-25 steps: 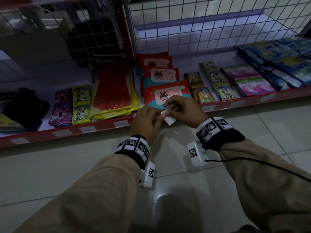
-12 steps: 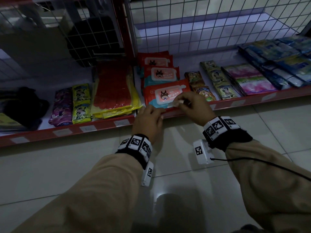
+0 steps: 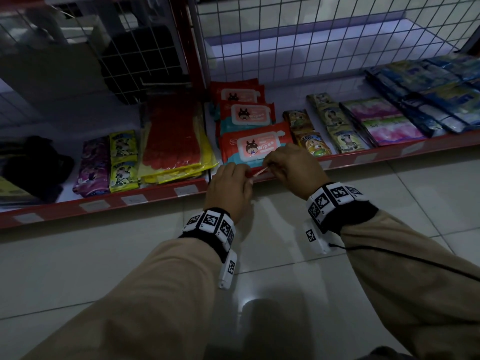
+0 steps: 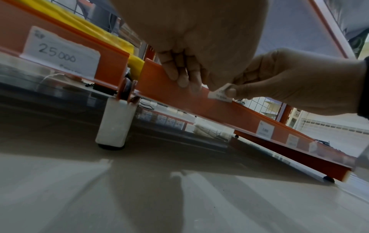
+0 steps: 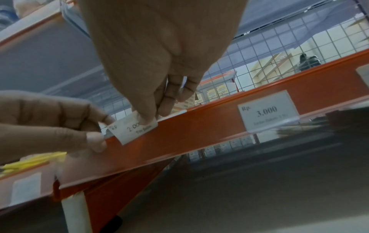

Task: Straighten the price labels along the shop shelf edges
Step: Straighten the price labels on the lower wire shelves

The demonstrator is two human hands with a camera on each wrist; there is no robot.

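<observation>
Hands meet at the red shelf edge, just below centre of the head view. The right hand pinches a small white price label between thumb and forefinger, its other fingers loosely curled behind; the label reads "Rp" and a handwritten "2.000" partly covered by the thumb. The label sits tilted against the top lip of the edge strip, its lower corner over the orange face. The left hand is at 8 o'clock of the right one; the right wrist view shows its fingertips closed on the label's left end and pressing against the strip.

Directly behind the hands, at 12 o'clock, lies a red pack of wipes, with two more of the same stacked further back. At 10 o'clock lie red gloves in yellow wrap, and beyond them yellow and purple sachets. At 1 o'clock sit small snack packets, then pink packs and blue packs towards 2 o'clock. A wire grid backs the shelf.

Along the strip other labels sit flat in clear holders: one reading "3.000" at 3 o'clock of the held label, and one reading "25.000" on the neighbouring shelf section to the left. A white shelf foot stands on the tiled floor where the two sections join.
</observation>
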